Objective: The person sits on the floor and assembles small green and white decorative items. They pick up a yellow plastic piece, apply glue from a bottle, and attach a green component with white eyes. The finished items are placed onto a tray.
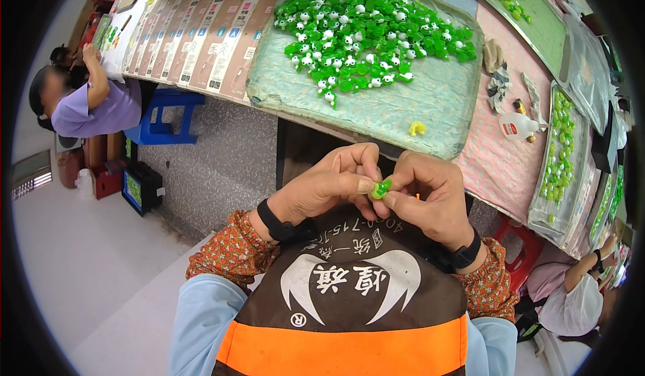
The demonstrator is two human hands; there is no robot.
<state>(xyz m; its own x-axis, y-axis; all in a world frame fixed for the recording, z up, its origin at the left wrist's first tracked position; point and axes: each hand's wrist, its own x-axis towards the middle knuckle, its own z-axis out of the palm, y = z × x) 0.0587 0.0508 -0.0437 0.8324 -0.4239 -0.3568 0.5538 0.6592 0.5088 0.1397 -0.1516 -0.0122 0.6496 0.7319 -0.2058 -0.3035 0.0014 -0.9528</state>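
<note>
A small bright green plastic piece [381, 189] is pinched between the fingertips of both hands, above my dark apron. My left hand [334, 182] grips it from the left, thumb and fingers closed. From the right, my right hand [426, 191] closes thumb and forefinger on the same piece. Its exact shape is partly hidden by the fingers. Just beyond my hands lies a tray [269, 84] lined with pale green patterned sheeting. On it is a heap of green pieces with white parts [366, 37]. A small curved yellow piece [417, 128] lies near the tray's front right corner.
Right of the tray are crumpled cloths [497, 74], a white bottle [517, 126] and another tray [543, 205] of light green pieces. A blue stool [164, 116] stands at left, a red stool [517, 250] at right. Co-workers sit at left [94, 107] and lower right [571, 292].
</note>
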